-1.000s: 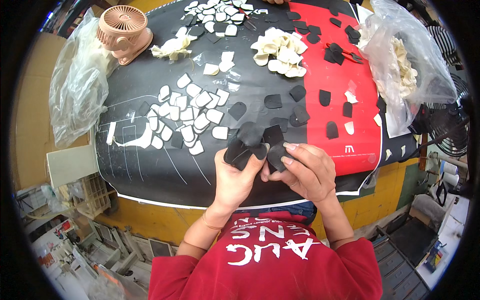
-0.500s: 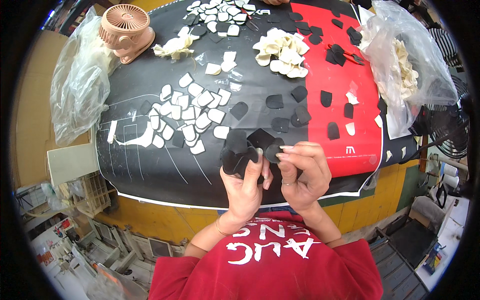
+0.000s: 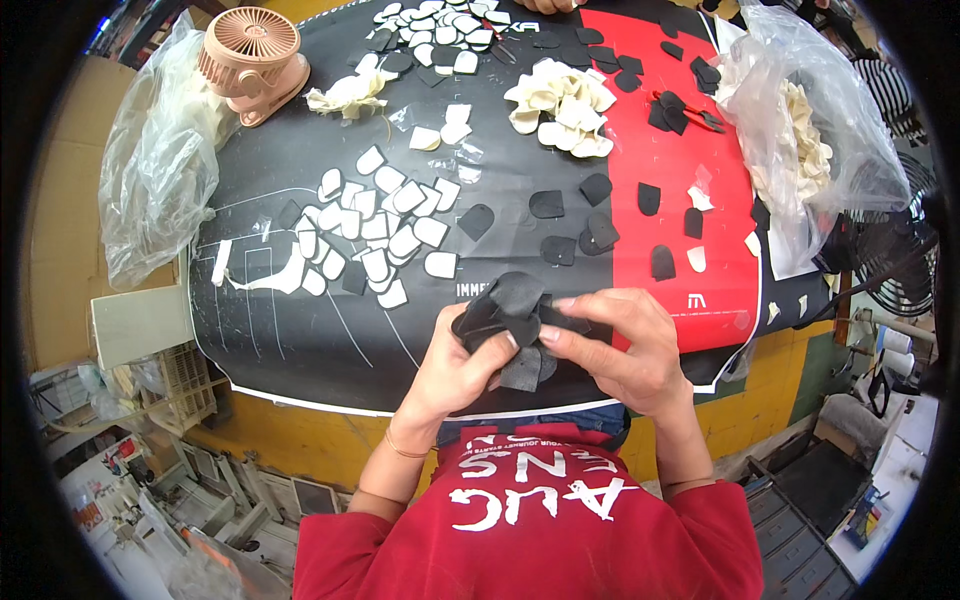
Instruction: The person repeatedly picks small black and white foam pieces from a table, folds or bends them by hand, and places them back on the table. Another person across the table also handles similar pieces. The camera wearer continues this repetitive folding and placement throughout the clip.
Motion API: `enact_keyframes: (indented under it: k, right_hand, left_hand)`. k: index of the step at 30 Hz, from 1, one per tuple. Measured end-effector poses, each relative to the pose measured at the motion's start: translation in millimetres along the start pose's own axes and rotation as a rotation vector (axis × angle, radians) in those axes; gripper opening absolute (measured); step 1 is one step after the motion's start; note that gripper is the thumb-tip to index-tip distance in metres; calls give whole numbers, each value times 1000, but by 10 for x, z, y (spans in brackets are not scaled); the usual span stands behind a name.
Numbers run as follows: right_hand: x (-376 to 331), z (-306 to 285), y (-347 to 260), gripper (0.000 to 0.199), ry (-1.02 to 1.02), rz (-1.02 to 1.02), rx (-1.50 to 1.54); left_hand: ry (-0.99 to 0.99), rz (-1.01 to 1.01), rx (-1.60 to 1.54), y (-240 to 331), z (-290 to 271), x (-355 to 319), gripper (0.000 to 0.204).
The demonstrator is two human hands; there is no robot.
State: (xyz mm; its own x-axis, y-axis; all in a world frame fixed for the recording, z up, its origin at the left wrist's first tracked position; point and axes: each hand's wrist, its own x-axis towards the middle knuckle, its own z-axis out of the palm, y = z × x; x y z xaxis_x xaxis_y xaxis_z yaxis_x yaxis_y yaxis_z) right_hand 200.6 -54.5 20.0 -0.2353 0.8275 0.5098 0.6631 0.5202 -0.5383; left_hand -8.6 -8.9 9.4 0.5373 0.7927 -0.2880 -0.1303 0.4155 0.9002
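Note:
In front of my chest, just above the table's near edge, my left hand (image 3: 455, 362) is closed round a bunch of black fabric pieces (image 3: 516, 296). Its thumb presses on the bunch, whose pieces fan out in several directions. From the other side, my right hand (image 3: 635, 345) pinches black pieces of the same bunch between thumb and fingers; its fingertips are partly hidden by them. Beyond my hands lie loose black round-ended pieces (image 3: 547, 204). A spread pile of white round-ended pieces (image 3: 404, 243) with dark edges is to their left.
The black-and-red mat (image 3: 680, 325) covers the table. Farther off are a cream pile (image 3: 562, 105), red-handled pliers (image 3: 700, 117), a pink fan (image 3: 250, 60) and plastic bags (image 3: 160, 160) at both sides. Another person's hand (image 3: 548, 5) shows at the far edge. A black fan (image 3: 895, 240) stands right.
My right hand has come in against the bunch, which is now turned and fanned out differently, with pieces hanging lower. My left hand has shifted slightly left.

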Motion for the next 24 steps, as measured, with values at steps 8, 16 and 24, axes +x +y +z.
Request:
enact_keyframes:
  k: [8,16,24]
  right_hand:
    - [-152,102,-95,27,139,53,-17]
    - [-176,-264,39,19,626,830,319]
    - [-332,163,159,23,300,600,-227]
  left_hand:
    - [-115,-40,139,57,-20,-132,17]
    - [-10,129,177,-37,29,-210,15]
    - [119,76,-118,-89,73,-78,16]
